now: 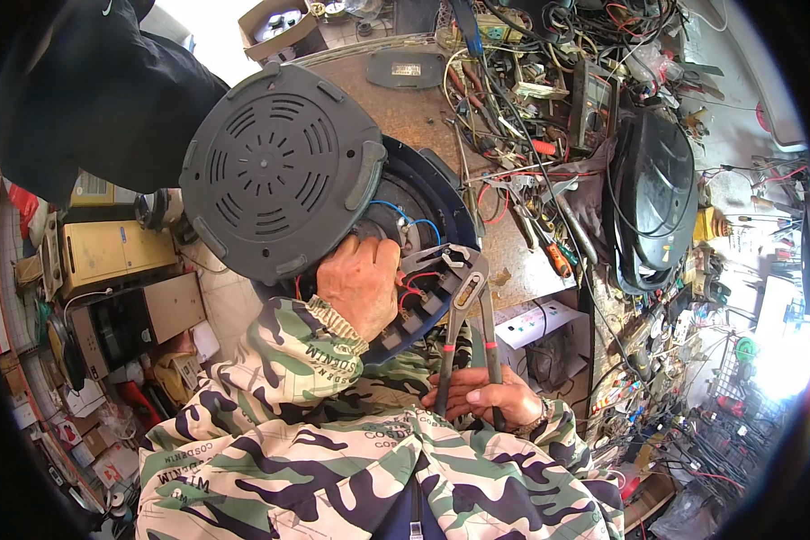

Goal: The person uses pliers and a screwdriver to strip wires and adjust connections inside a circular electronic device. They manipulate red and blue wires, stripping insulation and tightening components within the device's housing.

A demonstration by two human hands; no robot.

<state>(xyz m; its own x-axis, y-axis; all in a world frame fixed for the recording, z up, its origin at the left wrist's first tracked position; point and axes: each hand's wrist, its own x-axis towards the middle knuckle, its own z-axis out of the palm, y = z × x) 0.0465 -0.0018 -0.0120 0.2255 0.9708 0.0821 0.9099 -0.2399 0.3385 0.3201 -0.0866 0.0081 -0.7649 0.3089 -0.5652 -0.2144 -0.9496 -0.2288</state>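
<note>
A black round appliance body (pixel 403 339) lies tilted in front of me, its vented round base plate (pixel 264 164) lifted to the upper left, with blue and red wires inside. My left hand (pixel 358 283) reaches into the opening below the plate, fingers curled; what they hold is hidden. My right hand (pixel 499 400) grips the red-banded handles of large slip-joint pliers (pixel 468 292), whose jaws rest at the inner part of the appliance, right of my left fingers.
The worn workbench (pixel 364 112) carries tangled cables, screwdrivers (pixel 560 258), loose parts and a large black plastic housing (pixel 648 198) at right. Black fabric (pixel 99 99) fills the upper left. A cardboard box (pixel 270 27) stands behind; cream appliances (pixel 103 252) and clutter line the left.
</note>
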